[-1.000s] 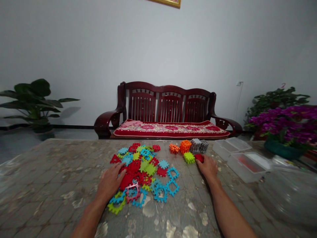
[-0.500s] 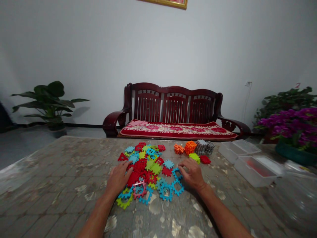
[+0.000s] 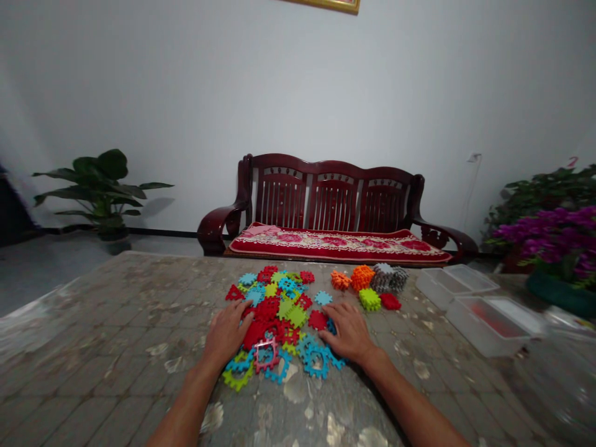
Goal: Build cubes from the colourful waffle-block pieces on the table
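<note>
A loose heap of toothed plastic building pieces lies between my hands, with red pieces (image 3: 267,310) in its middle. My left hand (image 3: 227,332) rests at the heap's left edge, fingers extended against the red pieces and holding nothing visible. My right hand (image 3: 348,332) lies open on the other side, fingers spread over blue pieces that it partly hides. By its fingertips are a red square piece (image 3: 317,320) and a light blue square piece (image 3: 323,297). Nearest me lie a pink frame piece (image 3: 266,354), a blue ring piece (image 3: 315,360) and a green ring piece (image 3: 238,377).
Behind my right hand stand orange stacks (image 3: 362,277), grey stacks (image 3: 382,277), a lime green stack (image 3: 370,299) and a red stack (image 3: 390,302). Clear plastic boxes (image 3: 488,338) and a flower pot (image 3: 561,292) occupy the table's right side. A wooden bench (image 3: 333,202) stands beyond.
My right hand has shifted slightly left and spread its fingers over the blue pieces, covering more of them. My left hand stays by the red pieces. The whole view has shifted a little.
</note>
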`<move>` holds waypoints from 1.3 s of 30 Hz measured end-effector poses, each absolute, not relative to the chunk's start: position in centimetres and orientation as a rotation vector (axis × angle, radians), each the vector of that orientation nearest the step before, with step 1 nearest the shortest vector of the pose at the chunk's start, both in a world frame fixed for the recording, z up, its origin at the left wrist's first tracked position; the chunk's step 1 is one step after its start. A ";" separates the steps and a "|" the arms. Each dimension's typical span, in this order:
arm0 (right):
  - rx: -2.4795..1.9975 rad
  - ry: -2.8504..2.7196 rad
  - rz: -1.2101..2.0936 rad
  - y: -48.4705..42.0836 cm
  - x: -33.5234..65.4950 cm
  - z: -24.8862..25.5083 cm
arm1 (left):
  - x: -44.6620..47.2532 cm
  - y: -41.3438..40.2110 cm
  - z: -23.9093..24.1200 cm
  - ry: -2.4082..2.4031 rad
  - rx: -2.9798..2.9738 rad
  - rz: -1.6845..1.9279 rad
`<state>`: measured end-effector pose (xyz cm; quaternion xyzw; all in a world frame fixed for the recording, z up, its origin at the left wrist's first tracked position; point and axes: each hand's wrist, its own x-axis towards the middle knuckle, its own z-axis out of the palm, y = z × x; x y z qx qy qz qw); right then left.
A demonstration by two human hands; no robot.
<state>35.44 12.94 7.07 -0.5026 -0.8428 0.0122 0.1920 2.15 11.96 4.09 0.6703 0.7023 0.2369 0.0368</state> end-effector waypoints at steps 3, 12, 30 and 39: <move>-1.422 -2.398 0.016 13.0 35.3 7.1 | 2.2 11.9 4.2 2.148 2.053 0.720; -1.341 -2.394 0.006 13.3 35.7 6.6 | 2.2 12.1 3.9 2.165 2.053 0.754; -1.480 -2.299 0.096 14.1 35.3 6.5 | 2.2 12.0 4.0 2.160 2.044 0.781; -1.535 -2.221 0.057 14.0 34.7 6.1 | 2.1 12.1 4.0 2.162 2.057 0.705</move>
